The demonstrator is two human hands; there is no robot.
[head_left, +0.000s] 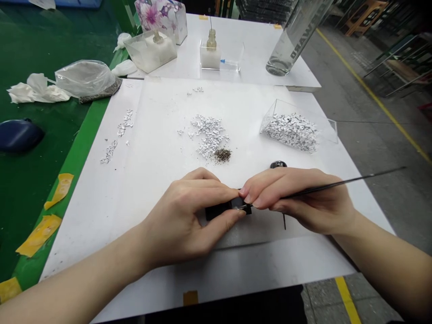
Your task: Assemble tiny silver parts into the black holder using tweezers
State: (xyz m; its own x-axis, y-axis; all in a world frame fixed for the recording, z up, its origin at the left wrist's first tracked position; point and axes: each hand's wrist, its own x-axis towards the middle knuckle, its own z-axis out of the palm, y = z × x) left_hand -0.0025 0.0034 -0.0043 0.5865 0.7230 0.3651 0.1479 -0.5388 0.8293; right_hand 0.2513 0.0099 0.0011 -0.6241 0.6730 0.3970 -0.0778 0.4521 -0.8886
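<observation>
My left hand (pixel 192 216) is closed around a small black block (pixel 218 210) low on the white work board, thumb and forefinger at its right end. Much of the block is hidden by the fingers. In a pen-like grip, my right hand (pixel 300 198) holds a slim black tool (pixel 357 179) with a long tapering end and a silvery tip. That tip touches or nearly touches the block between my left fingertips. Beyond my hands lie a loose pile of small white parts (pixel 209 135) and a little heap of tiny brownish metallic pieces (pixel 222 155).
A clear tipped box (pixel 276 110) spills white parts at right. Under my right hand shows a dark round knob (pixel 278 164). Behind stand a syringe-tipped bottle (pixel 211 39), a translucent tub (pixel 148 54) and a tall clear bottle (pixel 283 58). A plastic bag (pixel 86 76) lies left.
</observation>
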